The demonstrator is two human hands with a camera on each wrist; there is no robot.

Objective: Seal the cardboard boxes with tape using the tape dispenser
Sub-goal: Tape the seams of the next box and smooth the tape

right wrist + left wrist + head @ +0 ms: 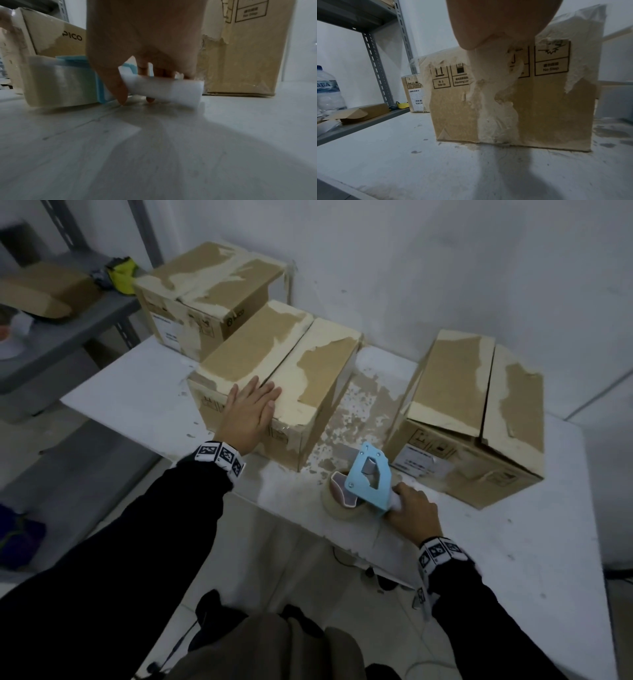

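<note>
Three worn cardboard boxes stand on the white table: a back box, a middle box and a right box. My left hand lies flat with straight fingers on the near end of the middle box's top, over the flap seam. The front face of the middle box fills the left wrist view. A light blue tape dispenser with a clear tape roll lies on the table between the middle and right boxes. My right hand grips its white handle, fingers curled round it.
A grey metal shelf stands to the left with a flat cardboard piece, a yellow object and a water bottle. White walls close the back and right. Torn paper scraps speckle the table between the boxes.
</note>
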